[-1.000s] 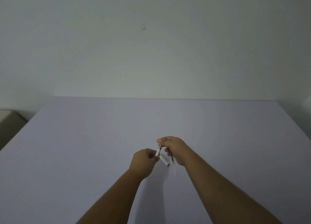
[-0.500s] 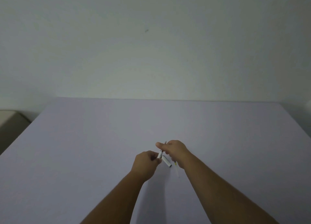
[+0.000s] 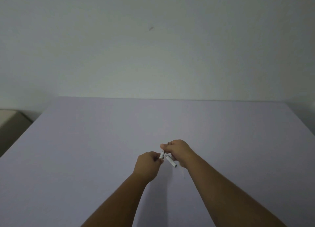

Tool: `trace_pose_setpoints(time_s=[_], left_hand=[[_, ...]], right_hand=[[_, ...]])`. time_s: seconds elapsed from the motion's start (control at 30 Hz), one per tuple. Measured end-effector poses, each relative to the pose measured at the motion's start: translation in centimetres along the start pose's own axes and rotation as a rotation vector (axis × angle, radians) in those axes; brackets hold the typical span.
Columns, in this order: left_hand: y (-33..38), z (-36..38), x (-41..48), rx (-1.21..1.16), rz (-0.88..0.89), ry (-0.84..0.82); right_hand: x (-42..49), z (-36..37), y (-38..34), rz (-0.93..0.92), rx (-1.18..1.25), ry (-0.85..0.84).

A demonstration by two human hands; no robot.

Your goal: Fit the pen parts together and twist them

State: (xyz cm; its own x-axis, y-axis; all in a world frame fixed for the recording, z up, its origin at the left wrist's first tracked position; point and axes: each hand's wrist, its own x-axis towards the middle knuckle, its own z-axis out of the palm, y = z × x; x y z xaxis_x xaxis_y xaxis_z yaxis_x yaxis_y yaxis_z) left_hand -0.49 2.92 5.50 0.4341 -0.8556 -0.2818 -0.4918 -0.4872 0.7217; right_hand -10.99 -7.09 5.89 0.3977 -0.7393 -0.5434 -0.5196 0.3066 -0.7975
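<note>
- The left hand (image 3: 148, 165) is curled round one end of a short white tube (image 3: 162, 154), gripping it just above the table (image 3: 85, 150).
- The right hand (image 3: 179, 151) pinches the tube's upper end — a second white tube (image 3: 171, 161) slants down from under its fingers.
- No writing can be read on either tube — both are too small.
- A dark speck (image 3: 151, 28) marks the wall (image 3: 153, 56).
</note>
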Motion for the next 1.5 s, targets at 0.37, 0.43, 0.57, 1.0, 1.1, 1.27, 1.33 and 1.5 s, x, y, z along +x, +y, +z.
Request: trace_pose_setpoints(time_s=[0.37,0.43,0.57,1.0,1.1,1.27,1.33,1.5], left_hand=[[-1.1,-0.7,-0.2,-0.103,-0.157,-0.026],[-1.6,-0.8,-0.2,-0.163,-0.192,-0.041],[-2.2,-0.8,-0.2,-0.266,-0.234,-0.073],[-2.1,-0.9,-0.1,-0.252,-0.248,-0.127],[-1.8,-0.6,0.0,-0.215,-0.236,-0.133],[-0.8,-0.2,-0.1,-0.200,-0.227,-0.139],[-0.4,-0.1,-0.1,-0.204,-0.223,-0.131],[0.5,0.2,0.1,-0.211,-0.220,-0.120]], right_hand=[[1.7,0.4,1.5,-0.043,-0.260,0.250],[2.1,0.7,2.9,-0.101,-0.554,0.263],[3.0,2.2,5.1,-0.147,-0.824,0.213],[3.2,2.1,3.2,-0.106,-0.167,0.300],[3.1,1.2,1.2,-0.037,0.425,0.241],[2.4,-0.1,-0.1,-0.043,0.564,0.102],[2.0,-0.3,-0.1,-0.049,0.509,0.070],[1.2,-0.5,0.6,-0.049,0.408,-0.014]])
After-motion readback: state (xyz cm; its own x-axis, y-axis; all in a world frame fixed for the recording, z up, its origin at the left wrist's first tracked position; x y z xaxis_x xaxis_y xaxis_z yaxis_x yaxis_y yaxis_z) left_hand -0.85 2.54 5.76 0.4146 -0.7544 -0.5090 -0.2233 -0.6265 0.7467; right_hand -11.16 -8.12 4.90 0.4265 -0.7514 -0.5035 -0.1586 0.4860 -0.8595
